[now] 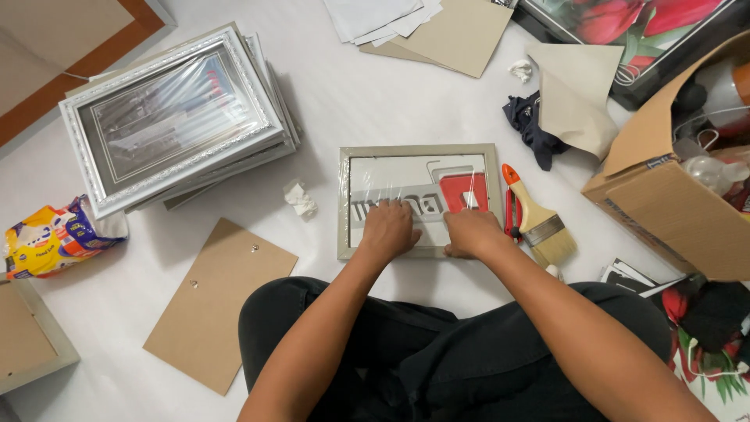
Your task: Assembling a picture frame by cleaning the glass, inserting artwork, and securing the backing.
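Head view, the only one I have: I see the person seated on a white floor (375, 109) with a small grey picture frame (419, 150) lying flat just ahead of the knees, still under clear plastic wrap. The left hand (388, 229) rests palm down on the lower middle of the frame, fingers curled against the film; the right hand (471, 232) presses beside it, its fingertips seeming to pinch the wrap, though I cannot tell whether any film is actually gripped. I judge the frame light and stiff, its glazing fragile and the film slippery and thin; the outer rails look the safest place to take hold. Just right of the frame lie a paintbrush (541, 227) with an orange tip and a red tool, partly hidden behind the brush. A stack of silver frames (176, 117) sits well apart to the upper left, a brown backing board (219, 301) to the lower left, a cardboard box (672, 211) at right. The hands cover the frame's lower edge, and the box contents are cut off.
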